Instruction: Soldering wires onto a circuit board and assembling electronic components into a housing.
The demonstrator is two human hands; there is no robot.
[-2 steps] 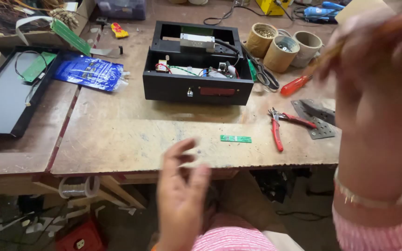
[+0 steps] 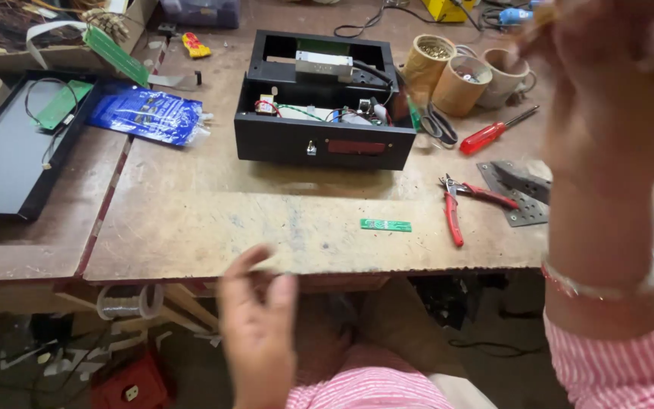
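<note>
Here, you are raising your right hand [image 2: 615,91] close to the camera, blurred, so I cannot tell its grip or whether it holds anything. Your left hand [image 2: 259,333] is hovering below the tabletop [image 2: 266,227] edge, fingers loosely open, holding nothing. A small green circuit strip [image 2: 385,225] is lying near that edge, red-handled pliers [image 2: 459,204] just beside it, before an open black box [image 2: 323,102].

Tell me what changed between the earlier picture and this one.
Very little. The left hand stays raised and empty before the bench edge; the right hand stays lifted at upper right, blurred, so any grip is unclear. The black box, green strip board and red pliers have not moved.
</note>
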